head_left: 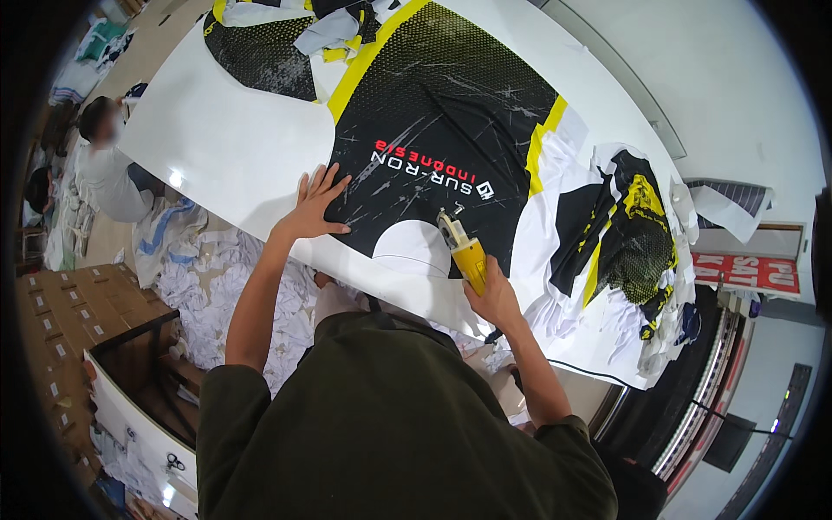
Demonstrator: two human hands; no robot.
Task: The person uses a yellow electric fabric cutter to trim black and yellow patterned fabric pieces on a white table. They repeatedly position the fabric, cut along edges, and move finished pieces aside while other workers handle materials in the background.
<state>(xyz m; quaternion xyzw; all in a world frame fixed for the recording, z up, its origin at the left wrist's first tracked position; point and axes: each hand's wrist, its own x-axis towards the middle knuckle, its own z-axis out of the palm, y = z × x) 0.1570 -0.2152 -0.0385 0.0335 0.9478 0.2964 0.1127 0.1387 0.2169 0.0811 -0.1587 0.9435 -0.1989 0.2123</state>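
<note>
Far over on the left I see boxes (pixel 65 316), stacked in brown rows with small white labels, and beyond them a person in white (pixel 117 186) beside the table (pixel 195 134). A sack (pixel 167 234) with a blue stripe slumps near that person, and white scraps (pixel 230 295) lie heaped on the floor along the table's near side. Up at the table's far end, a patterned piece (pixel 264 61) in black and yellow lies next to some crumpled cloth (pixel 329 35). At the near edge is the worker in a dark green shirt (pixel 390 416), both arms stretched forward. The left hand (pixel 314 211) is palm down with its fingers spread wide, the fingertips resting on the left edge of the black panel (pixel 433 104) and the wrist over white tabletop. The panel lies mostly flat on the table in front of the worker, lightly creased, with yellow bands along its sides and red and white lettering (pixel 425 166) turned upside down to the worker. A white half-round patch (pixel 409 250) bites into its near edge. At the patch's right side stands the metal head of the yellow cutter (pixel 470 263), its body gripped in the curled right hand (pixel 496 301). Further right, a rumpled pile (pixel 637 247) of black, yellow and white cloth covers the table's end, and past it hangs a red sign (pixel 754 272)
</note>
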